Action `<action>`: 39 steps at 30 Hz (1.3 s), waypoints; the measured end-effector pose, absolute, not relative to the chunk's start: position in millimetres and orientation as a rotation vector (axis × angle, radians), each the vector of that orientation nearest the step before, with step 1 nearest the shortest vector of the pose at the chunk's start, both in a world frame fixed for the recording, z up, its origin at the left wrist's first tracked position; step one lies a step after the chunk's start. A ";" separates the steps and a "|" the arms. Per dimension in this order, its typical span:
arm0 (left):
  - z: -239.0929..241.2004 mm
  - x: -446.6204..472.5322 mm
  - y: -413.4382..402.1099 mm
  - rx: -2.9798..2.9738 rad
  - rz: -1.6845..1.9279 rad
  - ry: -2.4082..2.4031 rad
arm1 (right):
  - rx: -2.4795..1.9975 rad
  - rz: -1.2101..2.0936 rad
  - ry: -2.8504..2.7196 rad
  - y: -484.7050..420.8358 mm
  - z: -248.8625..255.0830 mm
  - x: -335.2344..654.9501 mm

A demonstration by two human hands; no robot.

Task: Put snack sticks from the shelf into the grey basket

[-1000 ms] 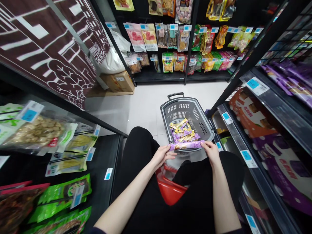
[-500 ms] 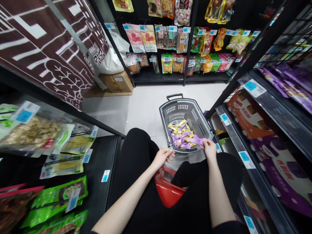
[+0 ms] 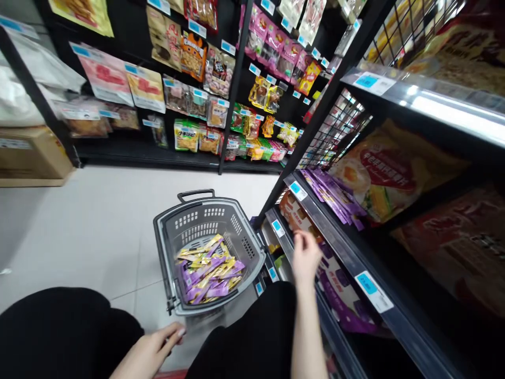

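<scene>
My right hand is raised in front of the right-hand shelf, close to an orange printed box. Its fingers are loosely bent, and no packet shows in them. Down at the lower left, my left hand is beside the near corner of the basket, with loosely stretched fingers and nothing visible in them. The grey shopping basket stands on the floor, its handle at the far side. Inside lies a loose pile of purple and yellow stick packets. More purple stick packets lie on the shelf, beyond my right hand.
Along the right runs a shelf with a price-tag rail; a purple box and a large yellow snack bag sit on it. Hanging snack bags line the black rack ahead. A cardboard box stands at left.
The purple packet is gone from my right hand, which has moved from the basket toward the shelf. My view has turned right, and my left hand is lower in it.
</scene>
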State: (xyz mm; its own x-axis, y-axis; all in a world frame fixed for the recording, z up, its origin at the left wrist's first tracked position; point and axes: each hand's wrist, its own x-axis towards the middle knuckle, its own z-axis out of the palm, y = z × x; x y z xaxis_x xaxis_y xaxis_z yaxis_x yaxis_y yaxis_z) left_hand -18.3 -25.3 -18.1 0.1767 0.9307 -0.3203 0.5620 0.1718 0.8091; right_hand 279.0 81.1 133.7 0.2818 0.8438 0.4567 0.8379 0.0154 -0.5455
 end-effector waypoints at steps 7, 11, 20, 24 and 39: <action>-12.3 -10.9 -27.1 1.621 0.374 1.493 | -2.239 -0.619 -1.808 135.8 234.0 386.9; -10.2 -11.0 -27.8 1.670 0.310 1.484 | -2.350 -0.634 -1.943 145.1 237.8 405.5; -14.5 -12.2 -32.1 1.471 0.530 1.464 | -1.774 -0.159 -1.718 82.4 249.8 369.7; -3.4 -9.2 -35.6 1.047 0.788 1.243 | -1.557 0.668 -1.743 53.6 217.3 320.8; 0.6 -16.7 -42.2 0.709 1.144 1.163 | -1.262 1.785 -1.564 15.4 9.4 227.2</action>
State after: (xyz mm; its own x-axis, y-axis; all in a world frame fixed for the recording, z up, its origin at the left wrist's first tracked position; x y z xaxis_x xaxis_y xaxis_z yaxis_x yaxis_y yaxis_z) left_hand -16.7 -42.2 0.6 -0.0144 0.9436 -0.3308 -0.3150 0.3097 0.8971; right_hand 227.2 15.4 9.4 -0.4800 0.8101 -0.3367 0.2273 -0.2559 -0.9396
